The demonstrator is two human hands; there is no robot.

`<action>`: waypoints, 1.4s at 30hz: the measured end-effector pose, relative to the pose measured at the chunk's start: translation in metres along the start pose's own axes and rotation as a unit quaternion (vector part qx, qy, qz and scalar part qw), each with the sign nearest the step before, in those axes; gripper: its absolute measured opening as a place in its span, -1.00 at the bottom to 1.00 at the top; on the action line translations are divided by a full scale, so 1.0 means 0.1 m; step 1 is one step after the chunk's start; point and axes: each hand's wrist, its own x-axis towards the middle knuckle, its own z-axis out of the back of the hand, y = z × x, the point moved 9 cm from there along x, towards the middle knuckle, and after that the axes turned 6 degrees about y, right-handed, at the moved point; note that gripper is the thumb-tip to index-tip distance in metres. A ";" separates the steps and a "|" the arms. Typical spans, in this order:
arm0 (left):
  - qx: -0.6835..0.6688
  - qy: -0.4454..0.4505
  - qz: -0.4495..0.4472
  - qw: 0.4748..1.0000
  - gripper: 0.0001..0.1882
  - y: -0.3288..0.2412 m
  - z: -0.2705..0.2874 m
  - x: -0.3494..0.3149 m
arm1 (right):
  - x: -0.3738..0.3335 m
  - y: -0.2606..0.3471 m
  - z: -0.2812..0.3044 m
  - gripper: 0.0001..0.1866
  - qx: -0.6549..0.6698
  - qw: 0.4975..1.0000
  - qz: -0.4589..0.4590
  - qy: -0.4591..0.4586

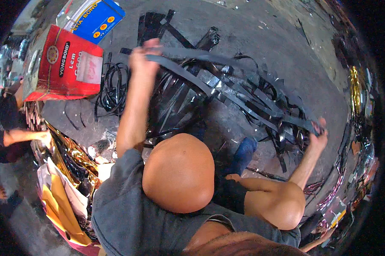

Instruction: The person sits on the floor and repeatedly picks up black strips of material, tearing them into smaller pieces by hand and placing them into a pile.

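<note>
From afar, I have left hand (pixel 146 57) and right hand (pixel 318 130) gripping long, flat grey strips (pixel 181 71) above the grey floor (pixel 265 32), seemingly midway, with tangled glossy black strips (pixel 173 106) lying loose below.

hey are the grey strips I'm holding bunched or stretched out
Stretched out: the grey strips run lengthwise between your left hand and right hand.
</note>
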 end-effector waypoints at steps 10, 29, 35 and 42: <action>0.820 -0.207 -0.131 0.517 -0.07 -1.14 0.45 0.65 | 0.10 1.07 0.47 -0.69 -0.222 0.959 0.165 -0.058; 0.559 0.382 0.006 0.736 -0.88 1.20 -1.70 -1.39 | -1.92 -0.52 -2.74 -0.70 -0.473 0.823 0.073 0.307; 0.569 0.497 -0.077 0.651 -0.91 1.70 -2.11 -1.92 | -1.94 -0.87 -2.64 -0.77 -0.320 0.873 -0.079 0.359; 0.575 0.489 -0.118 0.646 -0.78 1.81 -2.18 -2.00 | -1.94 -0.81 -2.61 -0.83 -0.235 0.906 -0.081 0.343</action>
